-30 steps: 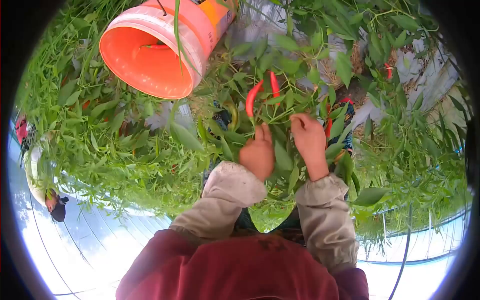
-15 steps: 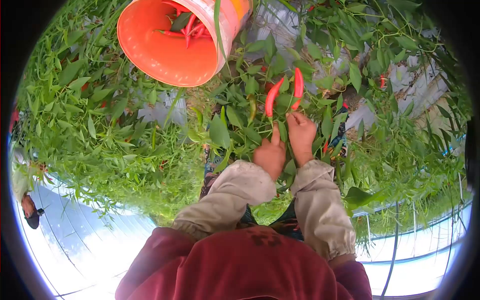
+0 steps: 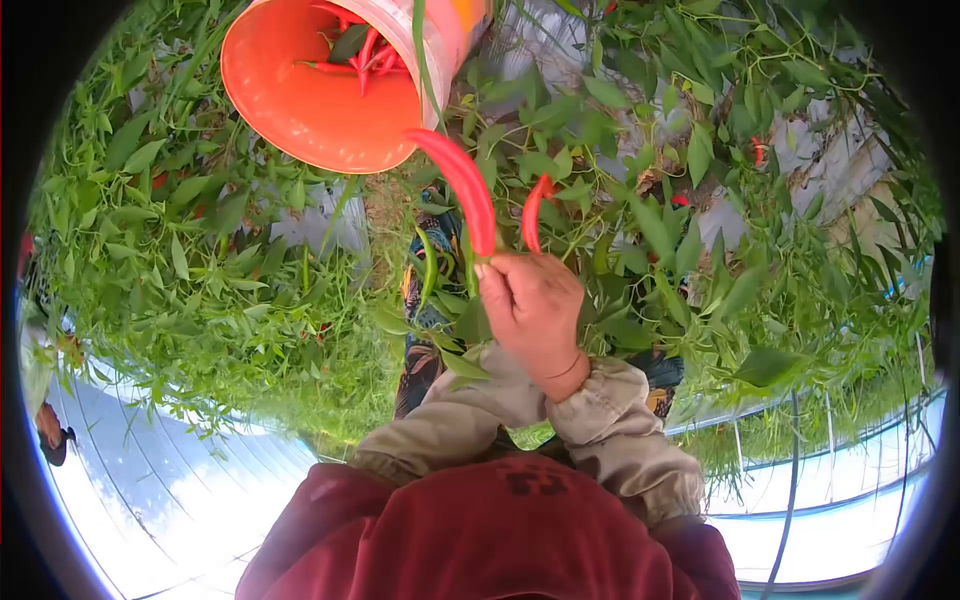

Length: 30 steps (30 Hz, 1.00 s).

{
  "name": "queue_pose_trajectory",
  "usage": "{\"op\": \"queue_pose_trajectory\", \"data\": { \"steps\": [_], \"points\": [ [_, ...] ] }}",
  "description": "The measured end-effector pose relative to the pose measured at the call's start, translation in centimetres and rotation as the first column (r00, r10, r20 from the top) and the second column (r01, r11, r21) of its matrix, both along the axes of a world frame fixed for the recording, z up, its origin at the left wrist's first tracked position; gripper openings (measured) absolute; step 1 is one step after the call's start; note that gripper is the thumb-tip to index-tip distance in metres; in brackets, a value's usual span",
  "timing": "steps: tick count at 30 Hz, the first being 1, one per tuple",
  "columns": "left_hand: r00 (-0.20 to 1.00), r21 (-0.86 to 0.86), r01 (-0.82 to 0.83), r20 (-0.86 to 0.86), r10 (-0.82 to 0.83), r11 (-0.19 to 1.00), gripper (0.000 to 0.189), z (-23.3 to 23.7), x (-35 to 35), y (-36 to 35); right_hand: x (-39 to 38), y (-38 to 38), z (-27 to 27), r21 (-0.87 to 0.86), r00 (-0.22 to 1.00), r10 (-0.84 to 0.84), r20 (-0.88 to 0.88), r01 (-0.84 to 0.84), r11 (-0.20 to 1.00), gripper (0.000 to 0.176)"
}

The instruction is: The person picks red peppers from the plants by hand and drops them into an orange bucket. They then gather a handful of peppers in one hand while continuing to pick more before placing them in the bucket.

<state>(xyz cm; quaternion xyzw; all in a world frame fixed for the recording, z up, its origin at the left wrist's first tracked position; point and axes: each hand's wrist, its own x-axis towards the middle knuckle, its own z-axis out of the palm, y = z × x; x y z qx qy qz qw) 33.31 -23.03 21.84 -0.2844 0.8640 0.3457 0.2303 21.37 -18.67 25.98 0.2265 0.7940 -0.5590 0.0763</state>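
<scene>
Right now I have the large red chili (image 3: 463,185) in my right hand (image 3: 538,305), its lower end pinched between the thumb and the bent forefinger. The chili curves up and leftward from that grip, and in my view its tip overlaps the rim of the orange bucket (image 3: 310,115); I can't tell whether the two touch. A smaller red chili (image 3: 534,215) stands up just beyond the knuckles of the same hand, among the leaves. Its lower end goes out of sight at the hand, so I can't say what holds it.

My left hand is hidden from me. Its pale sleeve (image 3: 480,390) runs in behind the right wrist, and I cannot tell how those fingers are set.

The bucket lies tipped at the upper left with its mouth toward me. Several red chilies (image 3: 372,65) and a dark green leaf (image 3: 350,42) are inside it, towards the upper side of the opening. A slim green chili (image 3: 428,262) hangs to the left of my right hand, in front of the patterned trousers (image 3: 415,365). Green plants (image 3: 330,290) fill the ground on both sides, with patches of grey sheeting (image 3: 790,150) between them at the upper right. At the far left edge I catch part of another person (image 3: 50,425), well apart from my hands.
</scene>
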Motion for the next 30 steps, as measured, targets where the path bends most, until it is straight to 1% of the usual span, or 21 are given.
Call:
{"op": "queue_pose_trajectory", "data": {
  "steps": [1,2,3,5,7,8,9,10,13,14,16,17,20,21,22,23,25,26,27,28,30],
  "points": [
    [0.798,-0.427,0.541,-0.012,-0.603,0.725,0.052,-0.5,0.8,-0.4,-1.7,-0.9,0.8,-0.046,0.998,0.031,-0.046,-0.033,0.998,0.011],
    [0.712,-0.315,0.701,0.281,-0.643,0.639,0.047,0.0,1.8,-1.0,-2.7,-2.6,1.0,-0.097,0.996,0.010,-0.093,-0.019,0.995,0.012],
    [0.657,-0.226,0.748,0.385,-0.648,0.624,0.046,0.3,1.8,-1.2,-3.6,-4.2,1.0,-0.147,0.991,-0.014,-0.134,-0.006,0.989,0.013],
    [0.500,-0.027,0.806,0.565,-0.656,0.591,0.042,0.6,1.7,-1.5,-5.6,-5.1,1.3,-0.146,0.972,0.214,-0.094,-0.226,0.963,0.017],
    [0.145,0.108,0.967,0.516,-0.844,0.233,0.046,0.6,1.2,-2.1,-6.1,-3.4,1.0,-0.096,0.987,0.152,-0.060,-0.158,0.983,0.019],
    [0.140,-0.025,0.989,0.445,-0.885,0.144,0.047,-0.4,3.0,-3.1,-6.2,-2.6,0.5,-0.057,0.994,0.096,-0.052,-0.099,0.993,0.022],
    [0.133,-0.015,0.990,0.439,-0.888,0.141,0.047,0.1,2.8,-3.2,-5.3,-0.7,-0.8,-0.008,1.000,0.023,-0.011,-0.023,1.000,0.023],
    [0.242,0.021,0.963,0.370,-0.897,0.268,0.040,0.9,1.6,-2.9,-3.7,2.1,-2.4,0.042,0.998,-0.050,0.024,0.048,0.998,0.024],
    [0.313,0.113,0.924,0.327,-0.892,0.366,0.041,2.0,-1.5,-3.1,5.5,10.8,-7.2,0.371,0.913,-0.364,0.182,0.279,0.886,0.018],
    [0.309,0.182,0.900,0.372,-0.875,0.395,0.043,2.1,-2.1,-3.1,8.9,13.6,-7.5,0.251,0.780,-0.553,0.293,0.495,0.832,0.015],
    [0.294,0.253,0.871,0.417,-0.860,0.421,0.046,2.2,-2.8,-3.5,14.2,18.1,-6.8,0.239,0.418,-0.691,0.589,0.728,0.643,0.013],
    [0.333,0.293,0.832,0.415,-0.846,0.471,0.047,2.0,-2.7,-3.6,16.0,19.4,-4.7,0.161,0.147,-0.582,0.800,0.881,0.445,0.016],
    [0.403,0.357,0.744,0.435,-0.805,0.565,0.052,1.7,-2.8,-3.9,19.1,17.6,-2.6,0.024,0.242,-0.420,0.874,0.844,0.536,0.020],
    [0.429,0.384,0.694,0.459,-0.778,0.609,0.056,1.6,-2.8,-3.9,19.0,16.1,-1.8,-0.022,0.467,-0.301,0.831,0.568,0.823,0.019],
    [0.419,0.387,0.700,0.458,-0.784,0.600,0.056,1.4,-2.8,-3.9,19.0,14.6,-1.2,-0.032,0.621,-0.103,0.777,0.202,0.979,0.019],
    [0.435,0.415,0.656,0.475,-0.765,0.631,0.059,1.1,-2.7,-3.9,19.4,13.1,-0.7,-0.029,0.616,-0.113,0.780,0.215,0.976,0.019],
    [0.433,0.448,0.619,0.491,-0.756,0.645,0.063,1.1,-3.1,-3.3,19.8,10.5,-0.2,0.278,0.868,0.008,0.497,-0.168,0.946,0.019],
    [0.443,0.464,0.551,0.542,-0.714,0.694,0.063,1.4,-3.8,-2.5,19.3,9.5,-0.2,0.281,0.865,-0.008,0.501,-0.154,0.947,0.019],
    [0.448,0.471,0.480,0.594,-0.668,0.740,0.064,1.7,-4.2,-2.1,18.7,8.6,-0.2,0.251,0.796,-0.172,0.581,0.025,0.968,0.018],
    [0.437,0.474,0.489,0.593,-0.676,0.732,0.064,1.8,-4.1,-1.9,18.4,8.3,-0.4,0.236,0.687,-0.313,0.656,0.207,0.949,0.016],
    [0.347,0.455,0.643,0.544,-0.764,0.616,0.062,2.2,-3.9,-1.6,18.8,9.4,-2.4,0.229,0.614,-0.336,0.715,0.248,0.941,0.018]
  ]
}}
